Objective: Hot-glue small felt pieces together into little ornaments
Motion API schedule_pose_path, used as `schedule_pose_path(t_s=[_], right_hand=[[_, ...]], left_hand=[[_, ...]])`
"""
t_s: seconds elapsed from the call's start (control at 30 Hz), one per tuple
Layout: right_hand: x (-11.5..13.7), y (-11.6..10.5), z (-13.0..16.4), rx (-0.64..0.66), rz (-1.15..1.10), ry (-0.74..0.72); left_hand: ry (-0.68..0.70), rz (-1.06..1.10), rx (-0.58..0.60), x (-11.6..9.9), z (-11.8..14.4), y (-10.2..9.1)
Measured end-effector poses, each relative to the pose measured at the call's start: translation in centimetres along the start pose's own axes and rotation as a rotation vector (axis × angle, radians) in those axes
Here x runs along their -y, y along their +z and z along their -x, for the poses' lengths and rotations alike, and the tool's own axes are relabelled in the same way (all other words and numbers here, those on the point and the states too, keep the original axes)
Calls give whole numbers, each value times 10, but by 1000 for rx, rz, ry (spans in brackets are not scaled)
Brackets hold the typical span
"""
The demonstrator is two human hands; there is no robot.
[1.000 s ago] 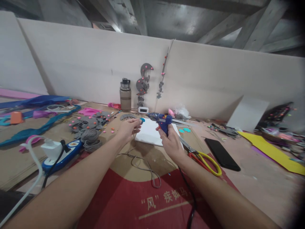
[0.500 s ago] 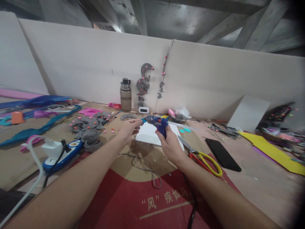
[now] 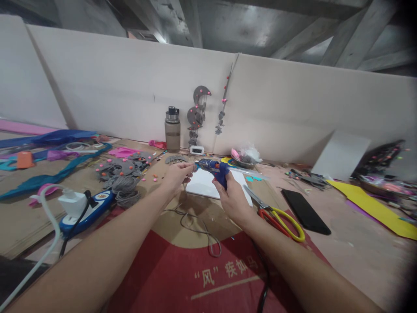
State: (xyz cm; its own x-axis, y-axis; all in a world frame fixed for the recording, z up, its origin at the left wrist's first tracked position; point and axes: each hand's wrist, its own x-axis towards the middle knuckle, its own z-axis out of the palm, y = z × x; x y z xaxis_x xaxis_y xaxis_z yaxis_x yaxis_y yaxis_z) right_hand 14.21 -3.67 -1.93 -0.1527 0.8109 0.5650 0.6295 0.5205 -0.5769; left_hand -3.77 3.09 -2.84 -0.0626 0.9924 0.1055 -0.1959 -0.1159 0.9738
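Note:
My right hand (image 3: 235, 198) is wrapped round the handle of a blue hot glue gun (image 3: 221, 173), with a clear glue stick (image 3: 252, 172) jutting from its back. The gun points left. At its nozzle, my left hand (image 3: 177, 177) is closed in a pinch on a small blue piece (image 3: 197, 166), mostly hidden by the fingers and the nozzle. Grey cord (image 3: 195, 221) lies loosely on the board below the hands. Beneath the gun is a white sheet (image 3: 202, 184), and small teal cutouts (image 3: 253, 178) lie at its right.
Scissors (image 3: 282, 221) and a black phone (image 3: 305, 211) lie to the right. A blue power strip (image 3: 86, 213), grey yarn (image 3: 125, 191) and decorated grey pieces are at left. A bottle (image 3: 172, 132) and small clock (image 3: 196, 150) stand behind, near the white partition (image 3: 124, 82).
The glue gun has turned slightly, so more of its glue stick shows at the back. The blue piece at the nozzle is less visible. Both hands stay nearly in place.

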Motion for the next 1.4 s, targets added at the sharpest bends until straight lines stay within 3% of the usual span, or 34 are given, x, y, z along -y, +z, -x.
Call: schedule_pose_path(t_s=[1.4], right_hand=[[0,-1,1,-35,-7,-2]], left_hand=[[17,46,-33,-8,4,1]])
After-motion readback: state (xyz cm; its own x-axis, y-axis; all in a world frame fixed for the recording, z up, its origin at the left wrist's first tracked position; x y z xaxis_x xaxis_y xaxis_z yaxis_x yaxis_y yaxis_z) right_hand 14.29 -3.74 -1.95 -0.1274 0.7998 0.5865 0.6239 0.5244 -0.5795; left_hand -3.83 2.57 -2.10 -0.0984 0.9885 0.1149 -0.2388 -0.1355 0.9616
